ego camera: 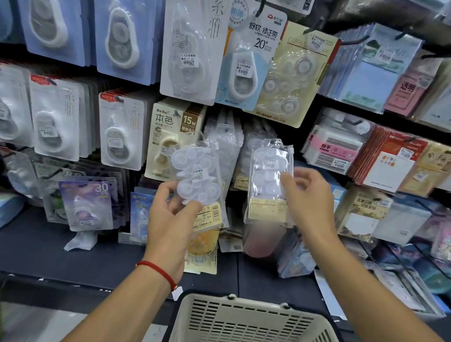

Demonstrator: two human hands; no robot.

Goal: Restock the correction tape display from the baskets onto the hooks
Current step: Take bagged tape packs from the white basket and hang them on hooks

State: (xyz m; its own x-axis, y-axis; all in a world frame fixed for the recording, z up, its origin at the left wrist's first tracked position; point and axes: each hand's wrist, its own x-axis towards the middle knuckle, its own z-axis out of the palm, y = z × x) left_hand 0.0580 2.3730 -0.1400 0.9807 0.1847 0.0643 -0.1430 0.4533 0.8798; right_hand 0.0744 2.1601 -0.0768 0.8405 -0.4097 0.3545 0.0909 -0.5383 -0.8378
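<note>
Head view, single frame.

Left hand (170, 220): raised in front of the display, palm turned away from the camera, forearm rising from the near left. Fingers and thumb are closed round the lower part of a clear multi-pack of correction tape (194, 175), which tilts slightly to the right. A red string bracelet (157, 270) sits on the wrist.

Right hand (309, 201): raised at the same height, forearm entering from the near right. Thumb and fingers pinch the right edge of a second clear pack (268, 179), held upright, with a yellow label at its lower end. Whether this pack hangs on a hook cannot be told.

Display wall (122, 27): far side, carded correction tapes on hooks in rows; white and blue cards upper left, a beige pack marked 15M (173, 129) just left of the held packs, a purple pack marked 30 (89, 203) lower left. Sticky notes and memo pads hang to the right.

Basket (255, 332): cream plastic, slotted walls, near centre below both hands, beside the dark shelf ledge (50, 254).
</note>
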